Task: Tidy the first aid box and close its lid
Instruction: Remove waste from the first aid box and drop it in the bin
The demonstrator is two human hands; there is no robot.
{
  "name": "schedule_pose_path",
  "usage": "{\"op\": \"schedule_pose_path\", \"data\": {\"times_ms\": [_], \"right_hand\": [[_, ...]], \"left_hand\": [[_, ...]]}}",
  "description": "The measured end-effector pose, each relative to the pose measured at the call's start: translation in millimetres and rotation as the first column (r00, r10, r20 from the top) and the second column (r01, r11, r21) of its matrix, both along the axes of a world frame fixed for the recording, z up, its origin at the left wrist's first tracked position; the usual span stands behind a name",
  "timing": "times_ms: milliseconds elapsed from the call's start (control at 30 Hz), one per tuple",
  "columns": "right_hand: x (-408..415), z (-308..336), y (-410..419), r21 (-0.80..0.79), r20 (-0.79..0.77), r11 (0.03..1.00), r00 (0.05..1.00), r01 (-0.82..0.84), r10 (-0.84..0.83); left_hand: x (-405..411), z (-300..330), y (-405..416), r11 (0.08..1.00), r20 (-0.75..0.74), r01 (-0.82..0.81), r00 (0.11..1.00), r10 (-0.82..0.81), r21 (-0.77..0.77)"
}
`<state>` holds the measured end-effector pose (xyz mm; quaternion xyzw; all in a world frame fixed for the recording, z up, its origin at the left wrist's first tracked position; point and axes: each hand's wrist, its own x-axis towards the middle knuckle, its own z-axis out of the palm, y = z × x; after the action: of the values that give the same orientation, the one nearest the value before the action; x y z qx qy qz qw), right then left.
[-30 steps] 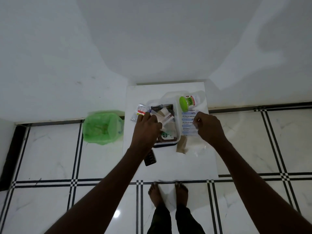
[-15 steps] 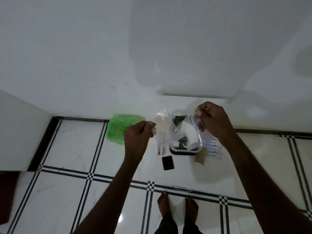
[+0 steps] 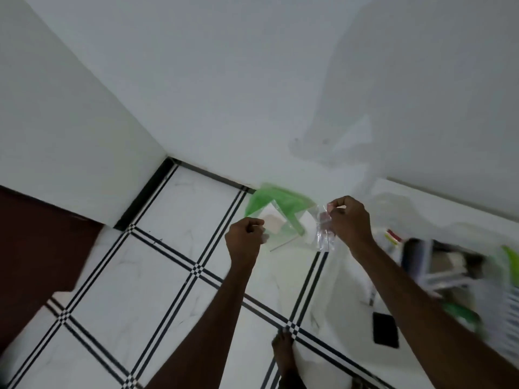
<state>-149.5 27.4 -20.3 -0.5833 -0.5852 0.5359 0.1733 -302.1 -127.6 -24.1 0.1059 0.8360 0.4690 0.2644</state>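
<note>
view swung left, box (image 3: 438, 265) now far right | two hands: left (image 3: 243, 240), right (image 3: 349, 220) each pinching one clear bag (image 3: 295, 224)

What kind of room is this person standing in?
Likely a plain room in a home: glossy white floor tiles with black stripes, bare white walls, a green bin by the wall, and a bare foot.

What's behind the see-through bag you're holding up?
Behind the clear bag, a green bin on the floor shows through it. Something pale sits inside the bag, too blurry to name. Both hands, left and right, pinch its top corners.
</note>
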Motion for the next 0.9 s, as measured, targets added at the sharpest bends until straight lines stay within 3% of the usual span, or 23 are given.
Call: {"op": "schedule_pose_path", "data": {"times_ms": [267, 367, 533, 700, 900], "right_hand": [[-145.2, -173.1, 41.0, -0.187, 0.130, 0.978, 0.989, 0.095, -0.071], [-177.4, -243.8, 51.6, -0.372, 0.098, 0.922, 0.993, 0.104, -0.072], [-201.6, -326.9, 44.2, -0.498, 0.070, 0.862, 0.995, 0.092, -0.066], [-205.9, -334.3, 25.9, -0.538, 0.117, 0.821, 0.981, 0.193, -0.154], [-190.5, -238.1, 18.4, -0.502, -0.064, 0.850, 0.973, 0.161, -0.221]], "left_hand": [[-125.6, -187.9, 35.2, 0.997, 0.122, -0.046, 0.991, 0.054, -0.067], [-148.8, -255.3, 48.6, 0.998, 0.223, -0.046, 0.973, 0.055, -0.047], [-156.8, -332.5, 54.0, 1.000, 0.388, -0.009, 0.922, 0.011, -0.007], [-141.4, -330.8, 51.8, 0.998, 0.494, -0.056, 0.868, 0.057, -0.016], [-126.0, -241.1, 64.4, 0.981, 0.616, -0.156, 0.786, 0.052, 0.116]]}}
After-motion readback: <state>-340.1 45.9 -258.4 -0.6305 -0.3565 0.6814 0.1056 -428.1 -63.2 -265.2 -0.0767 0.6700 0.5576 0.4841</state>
